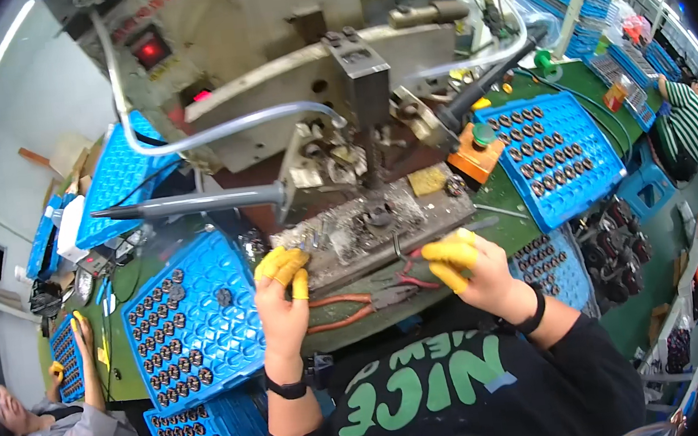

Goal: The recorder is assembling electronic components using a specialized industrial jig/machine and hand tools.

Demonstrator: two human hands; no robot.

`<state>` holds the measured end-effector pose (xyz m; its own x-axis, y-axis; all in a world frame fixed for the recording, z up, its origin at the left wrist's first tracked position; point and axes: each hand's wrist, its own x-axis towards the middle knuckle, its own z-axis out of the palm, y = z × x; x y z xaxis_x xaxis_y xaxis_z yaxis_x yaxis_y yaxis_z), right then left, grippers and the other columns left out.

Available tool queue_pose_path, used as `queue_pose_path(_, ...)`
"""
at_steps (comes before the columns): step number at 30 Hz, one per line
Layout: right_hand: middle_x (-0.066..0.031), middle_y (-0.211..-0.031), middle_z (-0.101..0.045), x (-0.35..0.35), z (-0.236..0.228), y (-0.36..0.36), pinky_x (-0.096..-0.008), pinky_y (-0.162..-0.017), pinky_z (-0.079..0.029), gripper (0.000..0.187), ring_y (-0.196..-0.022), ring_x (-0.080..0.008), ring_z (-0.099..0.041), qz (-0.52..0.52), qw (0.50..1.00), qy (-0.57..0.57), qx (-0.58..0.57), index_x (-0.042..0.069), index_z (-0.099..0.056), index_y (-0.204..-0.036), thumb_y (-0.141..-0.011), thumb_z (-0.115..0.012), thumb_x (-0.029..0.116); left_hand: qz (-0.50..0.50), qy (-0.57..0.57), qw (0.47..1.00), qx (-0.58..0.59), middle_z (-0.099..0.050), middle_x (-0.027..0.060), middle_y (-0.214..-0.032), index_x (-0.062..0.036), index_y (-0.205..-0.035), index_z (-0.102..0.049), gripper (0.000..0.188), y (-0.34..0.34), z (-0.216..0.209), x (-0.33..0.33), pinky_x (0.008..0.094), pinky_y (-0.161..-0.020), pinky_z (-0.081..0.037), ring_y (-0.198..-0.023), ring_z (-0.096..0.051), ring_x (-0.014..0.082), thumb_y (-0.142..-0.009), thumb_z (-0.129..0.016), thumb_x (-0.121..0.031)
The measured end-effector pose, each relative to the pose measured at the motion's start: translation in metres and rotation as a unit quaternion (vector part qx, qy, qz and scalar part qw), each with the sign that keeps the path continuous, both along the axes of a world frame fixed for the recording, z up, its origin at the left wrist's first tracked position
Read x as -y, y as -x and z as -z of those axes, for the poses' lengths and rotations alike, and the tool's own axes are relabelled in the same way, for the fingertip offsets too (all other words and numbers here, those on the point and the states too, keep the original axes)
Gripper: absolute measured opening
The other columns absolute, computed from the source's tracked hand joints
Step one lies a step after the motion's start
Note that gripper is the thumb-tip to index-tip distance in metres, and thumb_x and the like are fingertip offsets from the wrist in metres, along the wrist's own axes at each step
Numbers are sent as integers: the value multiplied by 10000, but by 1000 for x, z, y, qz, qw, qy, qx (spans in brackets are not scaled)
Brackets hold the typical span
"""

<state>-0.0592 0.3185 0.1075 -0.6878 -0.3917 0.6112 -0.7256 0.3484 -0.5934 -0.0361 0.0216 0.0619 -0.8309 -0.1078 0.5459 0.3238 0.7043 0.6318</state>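
Note:
My left hand [282, 289], with yellow finger covers, rests by the left end of the worn metal block [341, 261]. Its fingers are curled together; anything between them is hidden. My right hand [475, 271], also in yellow finger covers, is closed at the block's front right. A thin bent metal rod [398, 248] sticks out from its fingertips toward the block. Between the hands a dark round part [379, 216] sits in the fixture, below the press ram [363, 89]. Pliers with orange handles [339, 301] and red handles [414, 281] lie along the bench's front edge.
Blue trays with ring-shaped parts stand left [238, 336] and right [559, 153]; more are stacked lower left. Grey levers [219, 200] reach out either side of the press. An orange box [476, 153] stands right of the block. Co-workers sit at far left [91, 432] and far right [687, 118].

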Motion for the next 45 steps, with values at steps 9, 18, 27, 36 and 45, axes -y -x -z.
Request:
queue_pose_path(9,-88,-897,-664,24,-40,17,-307,-603,-523,364,-713,-230,-647,-40,990,60,-122,55,-718,-1096,-740,-773,-1,8,4,1000,-5,-692,127,-1091,-40,-1030,-729,233,-1,2,-4,408,-983,-454,-1109,-605,332,-812,-662,11)
queue_pose_path(18,-45,-825,-548,15,-18,16,-248,-593,-391,266,-667,-101,-481,-166,844,407,306,77,-496,-1233,-992,-580,149,11,2,1000,-2,-685,132,-1100,-44,-1043,-731,248,-1,3,2,413,-979,-454,-1096,-603,343,-810,-665,9)
queue_pose_path(27,-51,-846,-535,-2,-2,4,-264,-617,-391,284,-699,-136,-496,-118,821,436,350,87,-490,-1221,-982,-598,194,0,4,1000,5,-689,112,-1089,-47,-1027,-729,239,1,-3,0,417,-992,-446,-1116,-594,338,-803,-677,16)
queue_pose_path(36,-97,-865,-702,-27,27,0,-284,-678,-507,146,-732,-193,-658,-20,972,120,202,9,-678,-1014,-871,-694,32,10,2,1000,-3,-692,115,-1088,-41,-1020,-729,232,3,-5,-1,408,-979,-452,-1091,-605,332,-804,-671,20)
queue_pose_path(45,-111,-910,-714,-24,18,3,-321,-691,-508,194,-771,-263,-657,12,987,51,152,31,-705,-988,-798,-730,3,6,11,1000,0,-693,116,-1076,-38,-1025,-729,242,2,-2,1,409,-968,-460,-1089,-609,335,-800,-668,27)
